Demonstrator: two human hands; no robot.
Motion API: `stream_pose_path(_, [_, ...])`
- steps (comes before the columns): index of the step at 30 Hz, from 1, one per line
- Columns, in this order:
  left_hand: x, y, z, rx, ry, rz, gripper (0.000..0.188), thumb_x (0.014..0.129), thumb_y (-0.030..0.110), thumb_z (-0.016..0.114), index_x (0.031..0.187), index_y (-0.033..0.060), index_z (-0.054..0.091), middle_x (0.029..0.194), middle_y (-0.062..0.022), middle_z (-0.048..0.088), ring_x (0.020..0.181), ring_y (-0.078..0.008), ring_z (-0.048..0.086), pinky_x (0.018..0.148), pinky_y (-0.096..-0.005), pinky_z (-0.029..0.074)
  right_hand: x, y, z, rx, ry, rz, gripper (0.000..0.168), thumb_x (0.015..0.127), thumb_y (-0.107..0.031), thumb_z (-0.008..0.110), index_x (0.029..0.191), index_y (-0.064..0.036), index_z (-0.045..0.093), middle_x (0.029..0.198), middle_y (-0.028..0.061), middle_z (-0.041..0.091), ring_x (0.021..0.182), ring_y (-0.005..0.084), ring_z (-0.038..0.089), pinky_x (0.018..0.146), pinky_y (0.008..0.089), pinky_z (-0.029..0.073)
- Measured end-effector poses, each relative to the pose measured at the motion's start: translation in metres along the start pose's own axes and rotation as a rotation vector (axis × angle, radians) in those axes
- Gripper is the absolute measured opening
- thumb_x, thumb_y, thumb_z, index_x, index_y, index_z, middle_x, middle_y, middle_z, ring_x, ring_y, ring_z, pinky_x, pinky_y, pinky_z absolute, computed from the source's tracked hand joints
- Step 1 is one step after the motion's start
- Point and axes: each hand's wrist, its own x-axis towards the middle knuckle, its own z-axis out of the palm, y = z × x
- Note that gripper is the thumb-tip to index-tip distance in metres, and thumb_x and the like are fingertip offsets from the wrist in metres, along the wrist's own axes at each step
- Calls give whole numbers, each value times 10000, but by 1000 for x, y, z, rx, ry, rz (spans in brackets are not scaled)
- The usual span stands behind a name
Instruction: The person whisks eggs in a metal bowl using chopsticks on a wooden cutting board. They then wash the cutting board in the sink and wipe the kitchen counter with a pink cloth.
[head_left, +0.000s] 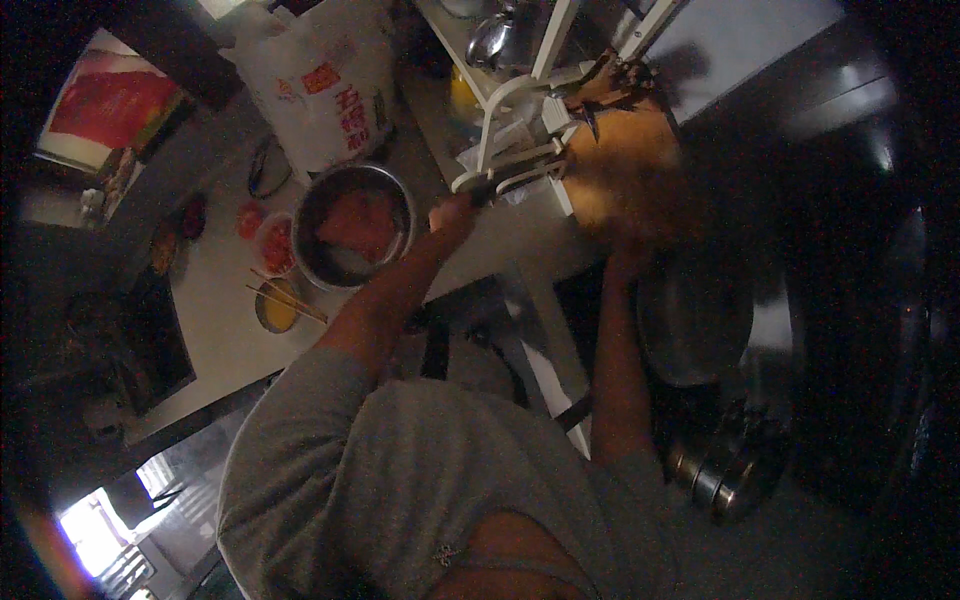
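Observation:
A round-edged wooden cutting board (619, 161) stands tilted against the right end of a white rack (487, 142). At the board's lower edge is my right hand (630, 236), blurred and dim, with its fingers gripping it. My left hand (454, 214) is closed around the dark handle of a utensil (484, 193), perhaps a knife, which reaches toward the rack's front bars. Just left of that hand sits a steel pot (300, 247) with pinkish-red food (360, 221) inside, apparently raw meat.
Left of the pot are a container of red pieces (276, 244) and a yellow-filled bowl (276, 311) with chopsticks (296, 301) across it. A white plastic bag (315, 90) stands behind. Dark cookware (694, 322) is at right; a dark appliance (142, 337) is at left.

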Motion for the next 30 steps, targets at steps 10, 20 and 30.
stream_pose_path(10, [-4, -21, 22, 39, 375, 222, 247, 838, 188, 559, 1065, 103, 611, 916, -147, 632, 887, -360, 628, 751, -484, 494, 4, 50, -1, 2443, -465, 732, 338, 977, -222, 477, 1259, -40, 517, 1282, 126, 536, 1195, 247, 491, 1009, 449, 412])
stream_pose_path(20, [-21, -33, -31, -326, 335, 536, 308, 765, 64, 607, 1072, 70, 620, 976, -185, 614, 930, -367, 600, 767, -484, 480, -11, 99, -26, 2413, -471, 892, 350, 967, -236, 500, 1263, -49, 514, 1275, 119, 542, 1171, 250, 507, 988, 440, 430])
stream_pose_path(30, [43, -94, -364, 374, 1404, 515, 661, 726, 516, 716, 1227, 107, 582, 1216, -119, 594, 1125, -306, 555, 986, -505, 365, 17, 256, -142, 2648, -185, 899, 365, 957, -250, 523, 1267, -58, 510, 1269, 113, 547, 1148, 253, 523, 966, 432, 449])
